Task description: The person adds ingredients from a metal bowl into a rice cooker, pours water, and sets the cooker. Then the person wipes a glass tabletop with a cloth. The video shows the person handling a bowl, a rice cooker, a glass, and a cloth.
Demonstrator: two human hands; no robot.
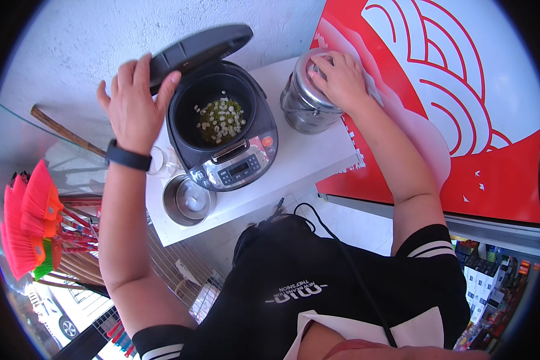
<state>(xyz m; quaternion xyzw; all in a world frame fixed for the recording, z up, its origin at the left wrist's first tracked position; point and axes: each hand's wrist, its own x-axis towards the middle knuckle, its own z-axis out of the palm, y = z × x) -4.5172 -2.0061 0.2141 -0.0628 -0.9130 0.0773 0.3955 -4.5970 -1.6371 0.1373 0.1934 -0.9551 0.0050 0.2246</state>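
Note:
My left hand [137, 101] grips the edge of the raised lid [202, 47] of a black rice cooker [265, 121], thumb on the near side and fingers behind. Inside the cooker's dark inner pot [186, 96] lie small green grains or beans [211, 118] with white pieces [228, 114] scattered over them. Its control panel [240, 168] has buttons and a small display. My right hand [339, 81] rests on the metal lid [307, 74] of a stainless steel canister [308, 119] with a wire handle, right of the cooker. The fingers are on the lid's top; its knob, if any, is hidden.
A metal bowl [167, 202] with something whitish inside and a clear glass jar [157, 161] stand left of the cooker on the white table [247, 208]. A wooden stick [67, 130] and pink brooms [33, 207] are at left. A red-and-white panel [378, 180] borders the right side.

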